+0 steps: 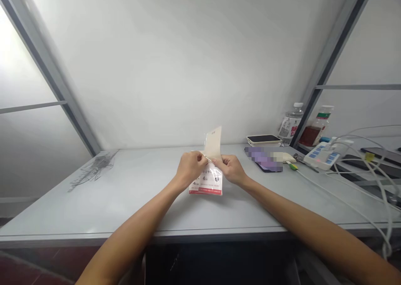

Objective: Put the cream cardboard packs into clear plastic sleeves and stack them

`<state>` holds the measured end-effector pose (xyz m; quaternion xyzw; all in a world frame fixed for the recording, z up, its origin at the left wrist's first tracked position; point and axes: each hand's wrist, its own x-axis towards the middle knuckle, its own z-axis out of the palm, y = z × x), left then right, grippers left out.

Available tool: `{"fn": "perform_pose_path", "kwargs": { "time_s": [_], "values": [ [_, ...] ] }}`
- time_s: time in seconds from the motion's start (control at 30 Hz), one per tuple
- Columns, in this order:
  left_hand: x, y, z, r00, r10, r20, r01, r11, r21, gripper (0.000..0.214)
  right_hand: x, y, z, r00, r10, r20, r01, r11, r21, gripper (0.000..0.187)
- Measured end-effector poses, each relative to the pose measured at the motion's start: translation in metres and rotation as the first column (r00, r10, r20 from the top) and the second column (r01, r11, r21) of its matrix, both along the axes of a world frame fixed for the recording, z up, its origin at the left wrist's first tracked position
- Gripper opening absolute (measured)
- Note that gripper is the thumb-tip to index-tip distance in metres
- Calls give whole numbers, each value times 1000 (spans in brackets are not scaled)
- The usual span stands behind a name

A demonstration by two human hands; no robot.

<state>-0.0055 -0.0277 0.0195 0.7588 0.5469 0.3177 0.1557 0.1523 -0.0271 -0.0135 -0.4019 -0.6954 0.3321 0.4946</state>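
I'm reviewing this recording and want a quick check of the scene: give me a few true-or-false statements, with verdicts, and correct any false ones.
1. The left hand and right hand are at the top of a red-and-white printed packet. True.
2. A water bottle stands left of the hands. False: it stands to their right.
3. A white power strip lies right of the hands. True.
4. The bottle of reddish-brown liquid lies on its side. False: it stands upright.

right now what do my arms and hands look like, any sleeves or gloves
Your left forearm and right forearm are bare, with no sleeves in view. Your left hand and right hand wear no gloves, and no watch, bracelet or cable shows at either wrist.
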Motion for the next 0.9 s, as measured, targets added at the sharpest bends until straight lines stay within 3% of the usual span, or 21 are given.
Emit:
{"fn": "perform_pose_path", "kwargs": {
  "time_s": [0.1, 0.37, 0.73, 0.9],
  "values": [
    [0, 0, 1, 1000, 5, -14, -5, 1000, 5, 26, 0, -2, -1, 1000, -22, 11, 22, 999, 30, 41],
    [-5, 0, -1, 989, -110, -95, 126, 974, 188, 39, 0, -7, 6, 990, -128, 52, 125, 990, 65, 42],
    [-7, 4, -7, 979, -128, -157, 157, 970, 188, 37, -1, -9, 6, 981, -134, 139, 116, 984, 133, 42],
    [-8, 3, -6, 982, -152, -109, 170, 969, 181, 37, -1, -10, 4, 976, -136, 168, 108, 980, 166, 41]
  ]
}}
